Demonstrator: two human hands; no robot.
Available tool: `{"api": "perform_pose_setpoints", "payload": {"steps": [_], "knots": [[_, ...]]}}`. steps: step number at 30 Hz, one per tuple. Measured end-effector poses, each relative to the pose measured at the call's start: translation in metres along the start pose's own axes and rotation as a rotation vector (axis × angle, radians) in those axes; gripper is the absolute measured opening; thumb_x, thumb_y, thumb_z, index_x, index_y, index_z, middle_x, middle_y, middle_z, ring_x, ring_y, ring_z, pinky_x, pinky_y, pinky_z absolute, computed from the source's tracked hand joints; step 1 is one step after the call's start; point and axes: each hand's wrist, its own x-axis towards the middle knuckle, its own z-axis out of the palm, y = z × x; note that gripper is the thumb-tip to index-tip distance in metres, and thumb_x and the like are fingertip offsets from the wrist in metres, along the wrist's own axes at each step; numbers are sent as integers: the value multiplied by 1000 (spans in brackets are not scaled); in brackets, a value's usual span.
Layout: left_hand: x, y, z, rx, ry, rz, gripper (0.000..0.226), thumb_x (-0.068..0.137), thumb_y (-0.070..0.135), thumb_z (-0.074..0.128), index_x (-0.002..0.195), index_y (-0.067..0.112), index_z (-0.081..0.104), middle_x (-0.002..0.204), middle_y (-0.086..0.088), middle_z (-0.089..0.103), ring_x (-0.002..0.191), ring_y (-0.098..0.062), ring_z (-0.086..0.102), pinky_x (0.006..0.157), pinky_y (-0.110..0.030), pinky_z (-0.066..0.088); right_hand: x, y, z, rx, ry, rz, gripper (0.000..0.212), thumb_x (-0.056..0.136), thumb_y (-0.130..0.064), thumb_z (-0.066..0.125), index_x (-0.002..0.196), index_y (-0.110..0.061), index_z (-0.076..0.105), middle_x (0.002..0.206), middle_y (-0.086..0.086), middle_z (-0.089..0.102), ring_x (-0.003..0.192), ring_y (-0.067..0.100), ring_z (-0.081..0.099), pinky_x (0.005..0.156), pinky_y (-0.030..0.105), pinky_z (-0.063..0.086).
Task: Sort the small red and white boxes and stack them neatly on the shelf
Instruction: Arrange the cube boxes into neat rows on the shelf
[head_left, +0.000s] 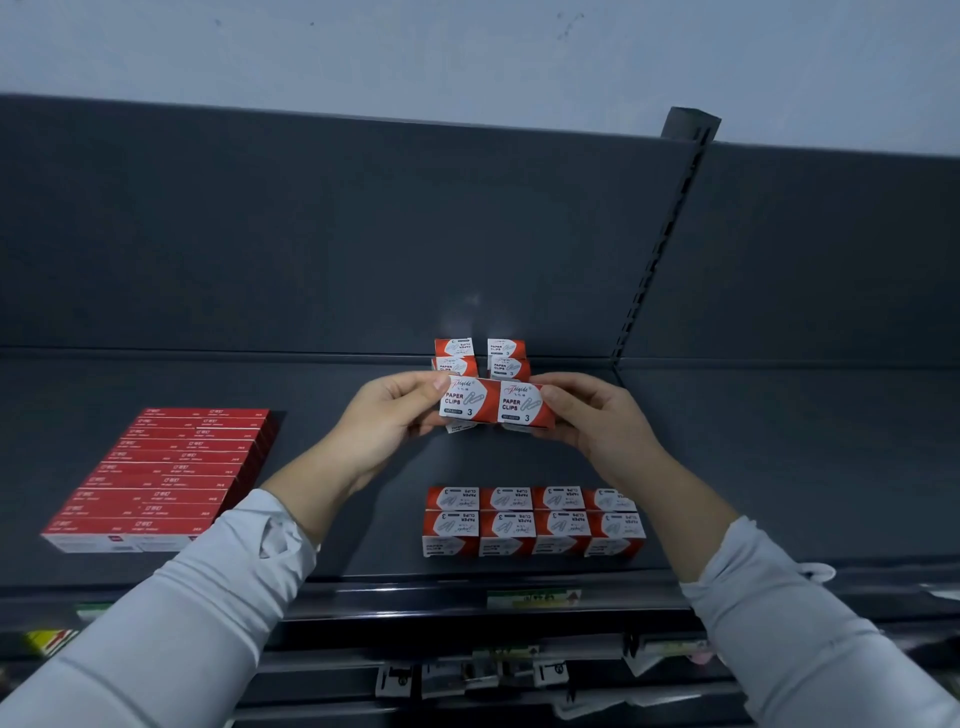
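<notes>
Dark grey shelf (727, 467), seen from above. Two hands are raised over its middle, each in a pale grey sleeve (182, 623).

- Left hand (384, 415): grips the left box (464, 397), thumb on the top corner, fingers curled underneath.
- Right hand (597, 415): grips the right box (523, 404) the same way.
- Held: 2 red and white boxes, side by side and touching, lids up, printed "PAPER CLIPS 3". They are off the shelf surface, between the back group and the front group. White corners show under both; whether these are further boxes, cannot tell.
- Back group (506, 347): 4 boxes visible against the back panel (311, 234), in 2 columns of 2 with a narrow gap between the columns. The lower parts are hidden behind the held pair.
- Front group (506, 526): 8 boxes, 4 across and 2 deep, packed touching near the shelf's front edge, print upside down to the viewer.
- Red block (161, 478), far left and well apart from the rest: long flat red boxes, 2 across, roughly ten rows. Exact count not sure.
- 1 slotted post (660, 249) rising at the back right.
- 1 price label (532, 597) on the front lip, below the front group.
</notes>
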Motion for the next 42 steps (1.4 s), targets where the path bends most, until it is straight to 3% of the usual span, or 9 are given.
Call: {"api": "perform_pose_setpoints", "payload": {"steps": [5, 9, 11, 18, 25, 29, 35, 38, 42], "knots": [[1, -2, -1, -3, -32, -6, 25, 96, 21, 56, 114, 8, 70, 97, -12, 74, 81, -16, 61, 76, -27, 50, 2, 2, -3, -40, -9, -11, 17, 92, -16, 63, 108, -14, 70, 107, 4, 74, 103, 20, 70, 85, 35, 58], [0, -16, -9, 80, -15, -47, 20, 95, 15, 59, 111, 13, 70, 107, -21, 70, 94, -27, 61, 96, -45, 49, 3, 8, -5, -312, -23, -23, 17, 90, -22, 69, 107, -24, 70, 107, -4, 73, 100, 9, 69, 85, 27, 57], [-1, -26, -12, 136, 6, -62, 19, 94, 11, 61, 111, 14, 70, 101, -12, 74, 96, -22, 66, 91, -37, 53, 5, 13, -3, -495, -33, -9, 19, 88, -25, 71, 107, -28, 68, 109, -11, 70, 99, 2, 66, 81, 19, 54], [-4, -48, -19, 418, -68, -44, 18, 93, 15, 63, 110, 15, 69, 104, 0, 74, 94, -5, 69, 81, -12, 49, 10, 32, 1, -901, -170, 112, 25, 87, -30, 72, 108, -33, 59, 118, -12, 63, 107, 5, 59, 89, 28, 53], [-6, -49, -27, 461, -164, -70, 28, 91, 8, 64, 118, 17, 67, 104, -2, 74, 101, -14, 69, 96, -31, 51, 8, 31, 2, -976, -285, 142, 39, 92, -30, 64, 129, -39, 54, 129, -15, 58, 111, 6, 55, 83, 21, 50], [-9, -49, -28, 447, -165, -75, 28, 91, 6, 64, 116, 17, 69, 104, -1, 75, 100, -16, 70, 97, -34, 52, 6, 28, 3, -1004, -327, 176, 34, 92, -43, 62, 126, -40, 58, 124, -14, 58, 110, 7, 56, 90, 30, 53], [-15, -49, -27, 466, -166, -65, 27, 90, 4, 64, 115, 15, 69, 102, -4, 74, 100, -17, 69, 98, -36, 52, -3, 25, 6, -980, -368, 204, 52, 78, -67, 63, 124, -45, 55, 121, -19, 59, 112, 6, 56, 98, 37, 51], [-19, -49, -26, 484, -167, -53, 25, 91, 3, 63, 111, 16, 69, 102, -4, 74, 100, -18, 69, 98, -38, 51, -7, 26, 8, -1012, -386, 208, 72, 61, -80, 60, 125, -49, 50, 121, -23, 59, 118, 9, 53, 107, 43, 42], [-21, -47, -26, 480, -186, -49, 22, 92, 3, 60, 107, 16, 70, 105, -2, 73, 103, -17, 67, 102, -42, 48, -20, 18, 14, -1116, -408, 168, 77, 75, -64, 69, 141, -41, 38, 138, -18, 46, 120, 6, 34, 113, 36, 23]]}}
